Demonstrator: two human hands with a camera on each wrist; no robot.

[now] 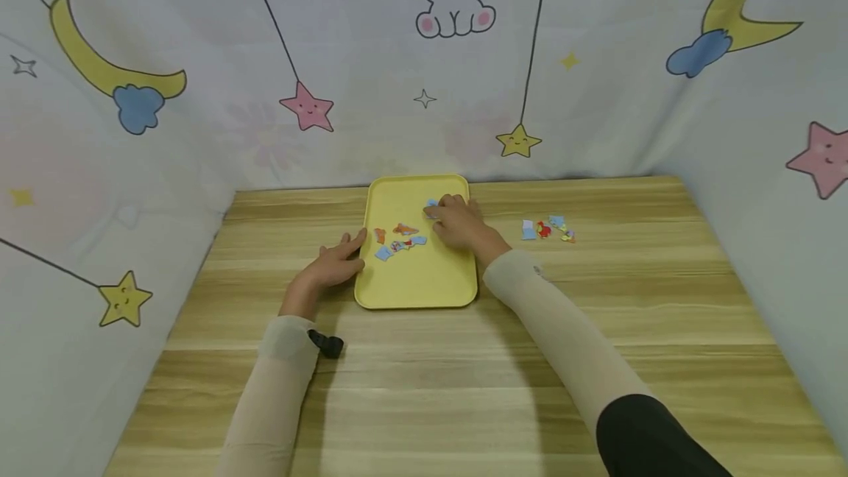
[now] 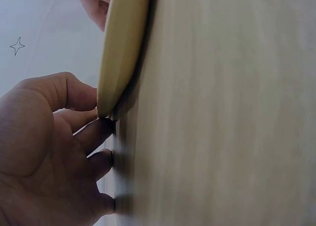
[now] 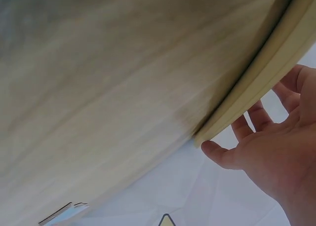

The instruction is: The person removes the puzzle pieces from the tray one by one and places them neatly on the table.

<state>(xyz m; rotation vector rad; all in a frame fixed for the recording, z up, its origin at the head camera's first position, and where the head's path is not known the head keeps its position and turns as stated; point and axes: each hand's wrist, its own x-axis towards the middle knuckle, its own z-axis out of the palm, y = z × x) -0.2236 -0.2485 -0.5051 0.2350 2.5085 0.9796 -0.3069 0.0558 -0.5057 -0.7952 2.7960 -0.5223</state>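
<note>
Showing left and right fingers [image 2: 101, 159] [image 3: 242, 128] apart, wrist views hide tray [image 1: 416, 283] pieces [image 1: 400, 246]; head doesn't.

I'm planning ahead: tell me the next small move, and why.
Probably slide the far blue piece toward the other pieces on the tray: the right hand is at it, it lies apart from them, and the left hand touches the tray's edge.

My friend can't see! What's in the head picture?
A person's right hand is at a blue piece on a yellow tray while the left hand touches the tray's left edge. Other colorful pieces lie there and, to the right, on the wooden table.
</note>
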